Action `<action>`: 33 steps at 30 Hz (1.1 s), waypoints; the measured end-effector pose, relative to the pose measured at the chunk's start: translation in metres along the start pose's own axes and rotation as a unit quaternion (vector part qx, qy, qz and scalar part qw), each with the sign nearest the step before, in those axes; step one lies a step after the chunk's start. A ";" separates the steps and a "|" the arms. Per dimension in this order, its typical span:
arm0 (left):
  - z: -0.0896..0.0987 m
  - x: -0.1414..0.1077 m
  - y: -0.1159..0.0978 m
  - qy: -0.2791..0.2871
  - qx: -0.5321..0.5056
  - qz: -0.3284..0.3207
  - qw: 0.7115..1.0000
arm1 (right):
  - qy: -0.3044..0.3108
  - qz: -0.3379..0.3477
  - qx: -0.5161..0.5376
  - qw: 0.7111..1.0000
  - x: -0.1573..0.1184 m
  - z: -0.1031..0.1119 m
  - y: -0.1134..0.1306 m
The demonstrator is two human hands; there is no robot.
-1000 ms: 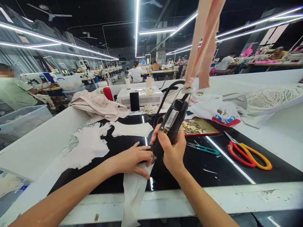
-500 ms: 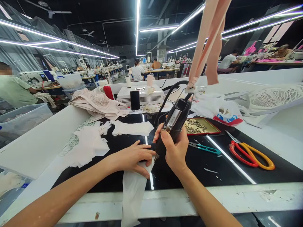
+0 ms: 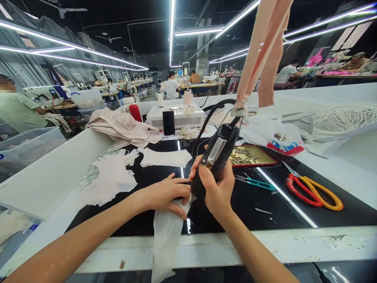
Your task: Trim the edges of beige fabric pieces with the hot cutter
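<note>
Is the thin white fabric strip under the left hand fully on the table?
No, partly off: the fabric strip hangs down past the white table edge.

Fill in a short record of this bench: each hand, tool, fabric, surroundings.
Left hand: palm down over the fabric strip
Right hand: wrapped around the black corded tool
Tool's lower end: beside the left hand; exact contact unclear
Fabric strip: pale, hanging over the bench's front edge
Robot-free right side: teal snips, red-and-orange scissors, red-rimmed tray
Left side: pale cut pieces
</note>
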State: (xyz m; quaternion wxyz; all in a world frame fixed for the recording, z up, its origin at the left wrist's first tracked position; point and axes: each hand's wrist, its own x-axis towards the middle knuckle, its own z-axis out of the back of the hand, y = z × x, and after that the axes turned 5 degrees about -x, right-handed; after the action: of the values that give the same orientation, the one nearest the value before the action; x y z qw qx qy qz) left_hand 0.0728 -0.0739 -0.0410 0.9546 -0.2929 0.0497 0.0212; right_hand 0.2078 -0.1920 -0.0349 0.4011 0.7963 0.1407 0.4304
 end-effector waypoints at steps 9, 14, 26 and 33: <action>0.004 -0.002 -0.002 -0.003 -0.010 -0.017 1.000 | -0.003 -0.015 0.014 1.000 -0.007 -0.001 0.003; 0.003 -0.001 -0.001 -0.002 0.005 -0.024 1.000 | -0.006 -0.025 0.022 0.999 -0.011 -0.002 0.003; 0.003 -0.002 -0.001 -0.005 0.011 -0.045 0.999 | -0.005 -0.028 0.040 0.999 -0.016 -0.005 0.009; -0.001 0.001 0.003 -0.014 0.041 -0.071 0.997 | -0.002 -0.043 0.020 0.999 -0.019 -0.005 0.004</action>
State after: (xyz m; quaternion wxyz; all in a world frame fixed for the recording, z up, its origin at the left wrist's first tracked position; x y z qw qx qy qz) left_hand 0.0739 -0.0719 -0.0435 0.9654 -0.2563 0.0162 -0.0449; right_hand 0.1921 -0.2033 -0.0412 0.4033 0.7981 0.1831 0.4084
